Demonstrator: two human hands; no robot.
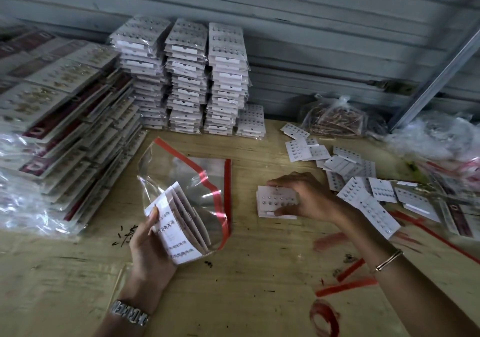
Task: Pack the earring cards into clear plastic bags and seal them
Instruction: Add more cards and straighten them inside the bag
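My left hand (148, 243) grips a fanned bundle of white earring cards (179, 227) whose far ends sit inside a clear plastic bag (181, 173) with a red adhesive strip. The bag's mouth is open and lifted off the wooden table (233, 297). To the right, my right hand (304, 196) grips a small stack of earring cards (272, 201) lying flat on the table, fingers over the top edge and thumb at the lower edge. More loose earring cards (363, 181) lie scattered beyond that hand.
Tall stacks of bagged cards (187, 77) stand at the back. Dark-red packaged cards (65, 118) fill the left side. Peeled red strips (348, 282) litter the table at lower right. A bag of gold pieces (335, 118) and crumpled plastic (436, 134) lie at far right.
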